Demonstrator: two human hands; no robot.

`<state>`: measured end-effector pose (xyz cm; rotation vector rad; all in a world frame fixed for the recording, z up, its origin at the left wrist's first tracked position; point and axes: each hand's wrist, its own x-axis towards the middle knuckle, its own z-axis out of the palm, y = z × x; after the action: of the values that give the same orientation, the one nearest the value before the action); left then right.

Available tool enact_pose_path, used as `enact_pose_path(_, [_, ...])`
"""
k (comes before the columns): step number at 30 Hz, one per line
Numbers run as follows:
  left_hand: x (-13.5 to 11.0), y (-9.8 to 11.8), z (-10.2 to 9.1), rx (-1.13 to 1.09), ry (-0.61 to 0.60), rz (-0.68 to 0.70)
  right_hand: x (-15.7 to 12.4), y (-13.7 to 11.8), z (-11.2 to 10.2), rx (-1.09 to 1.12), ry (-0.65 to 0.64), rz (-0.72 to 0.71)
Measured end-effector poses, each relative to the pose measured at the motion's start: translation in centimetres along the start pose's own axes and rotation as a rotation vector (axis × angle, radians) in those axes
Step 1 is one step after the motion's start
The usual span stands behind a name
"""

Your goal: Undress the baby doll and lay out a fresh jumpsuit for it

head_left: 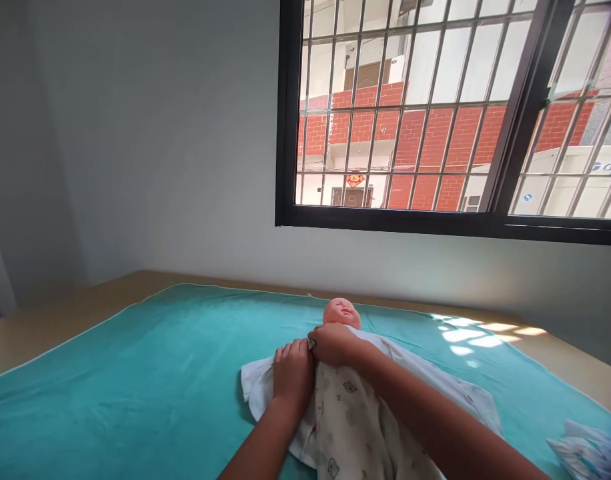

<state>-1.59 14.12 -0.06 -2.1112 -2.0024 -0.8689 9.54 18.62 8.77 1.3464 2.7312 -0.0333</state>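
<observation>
Right now both hands sit on a baby doll that lies on its back near the middle of a teal blanket, its head pointing toward the window wall. The doll is wrapped in a white cloth printed with small animal figures, and only its head shows above the wrap. The left hand lies palm down on the cloth at the doll's side, fingers curled and pinching a fold of the fabric near the chest. The right hand is clenched just under the doll's chin, gripping the top edge of the same cloth; the two hands touch each other there. Both forearms reach in from the lower edge of the view. The blanket covers a tan surface set against a pale grey wall. A folded patterned item, partly cut off, lies at the lower right corner of the blanket. Above, a black-framed barred window shows a red brick building outside, and sunlight patches fall on the blanket's far right corner.
</observation>
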Motion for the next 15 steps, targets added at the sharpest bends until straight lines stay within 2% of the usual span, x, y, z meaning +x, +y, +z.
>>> enact_pose_path(4, [-0.1,0.1,0.2,-0.019,0.032,-0.002,1.1,2.1,-0.8,0.146,-0.114,-0.042])
enact_pose_path(9, [-0.1,0.2,0.2,-0.019,0.019,-0.008,1.3,3.4,-0.9,0.250,-0.100,-0.009])
enact_pose_path(15, [0.0,0.2,0.1,-0.013,-0.011,-0.036,2.4,3.9,-1.0,0.181,-0.096,0.127])
